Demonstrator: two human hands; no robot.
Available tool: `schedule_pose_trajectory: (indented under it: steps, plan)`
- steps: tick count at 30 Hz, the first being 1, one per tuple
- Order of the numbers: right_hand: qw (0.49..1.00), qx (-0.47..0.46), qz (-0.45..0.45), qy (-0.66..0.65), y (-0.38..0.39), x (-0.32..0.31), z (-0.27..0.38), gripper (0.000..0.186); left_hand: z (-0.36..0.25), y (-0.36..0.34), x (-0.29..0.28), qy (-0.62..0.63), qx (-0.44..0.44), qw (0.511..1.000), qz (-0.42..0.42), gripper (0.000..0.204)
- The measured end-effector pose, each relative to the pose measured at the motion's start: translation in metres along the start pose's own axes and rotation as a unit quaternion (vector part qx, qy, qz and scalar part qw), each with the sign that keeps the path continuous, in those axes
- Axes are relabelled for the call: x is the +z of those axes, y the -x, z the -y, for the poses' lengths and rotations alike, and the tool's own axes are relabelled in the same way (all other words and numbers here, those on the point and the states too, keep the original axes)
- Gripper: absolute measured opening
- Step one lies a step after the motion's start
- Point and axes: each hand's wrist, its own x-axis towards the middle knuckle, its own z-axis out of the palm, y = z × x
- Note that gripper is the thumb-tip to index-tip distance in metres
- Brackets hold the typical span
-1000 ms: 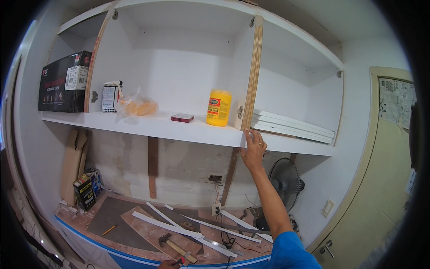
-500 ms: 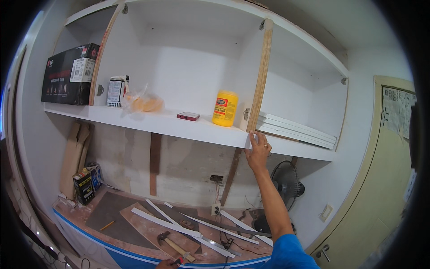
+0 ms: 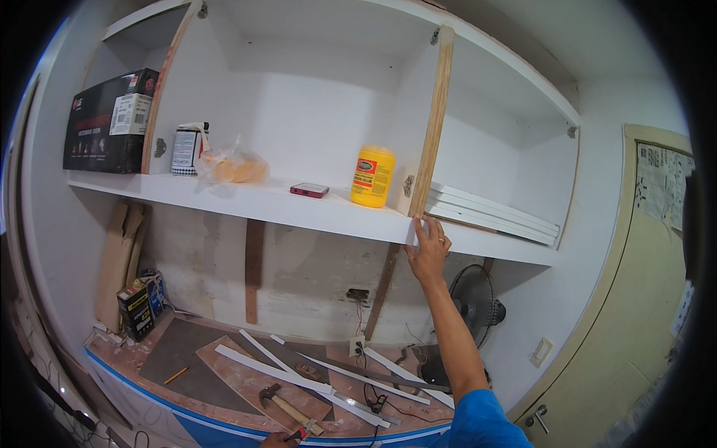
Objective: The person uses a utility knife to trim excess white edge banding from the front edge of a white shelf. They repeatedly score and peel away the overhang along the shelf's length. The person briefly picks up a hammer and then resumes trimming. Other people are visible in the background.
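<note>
My right hand (image 3: 428, 254) reaches up to the white front edge of the shelf (image 3: 328, 221). Its fingers are spread against that edge at the foot of the bare wood divider (image 3: 433, 123), with the thumb lower down. A ring shows on one finger. At the bottom of the picture my left hand (image 3: 278, 440), mostly cut off, closes round a small tool with a red and black handle (image 3: 299, 434); its kind cannot be made out. Just beyond it lies a claw hammer (image 3: 287, 407) with a wooden handle.
The shelf holds a yellow glue tub (image 3: 373, 177), a red-edged phone-like object (image 3: 309, 190), a plastic bag (image 3: 234, 168), a tin (image 3: 189, 149), a black carton (image 3: 108, 123) and white strips (image 3: 493, 213). Below, the worktop carries white strips (image 3: 272, 369), a pencil (image 3: 176, 375), cables and a fan (image 3: 476, 302).
The whole view has shifted slightly, so everything sits a little further left and up or down. Both hands keep their places on the shelf edge and the tool.
</note>
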Motion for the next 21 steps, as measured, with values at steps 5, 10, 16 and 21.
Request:
schedule_pose_trajectory:
  steps: [5, 10, 16, 21]
  plan:
    - [1.0, -0.002, -0.001, 0.003, 0.0, 0.0, -0.002, 0.09, -0.005, 0.0, 0.003, -0.031, 0.006, 0.999, -0.026, 0.043]
    - [1.0, -0.009, -0.003, -0.004, -0.002, -0.017, 0.008, 0.079, -0.008, -0.004, -0.002, -0.033, -0.008, 0.999, -0.001, 0.042]
    - [0.994, -0.09, -0.063, -0.019, -0.102, -0.027, 0.004, 0.083, -0.01, -0.008, -0.012, -0.102, 0.034, 0.994, -0.02, 0.043]
    - [0.991, -0.053, -0.062, 0.104, -0.266, -0.025, -0.019, 0.08, 0.036, -0.068, -0.024, -0.073, -0.009, 0.997, -0.03, 0.048]
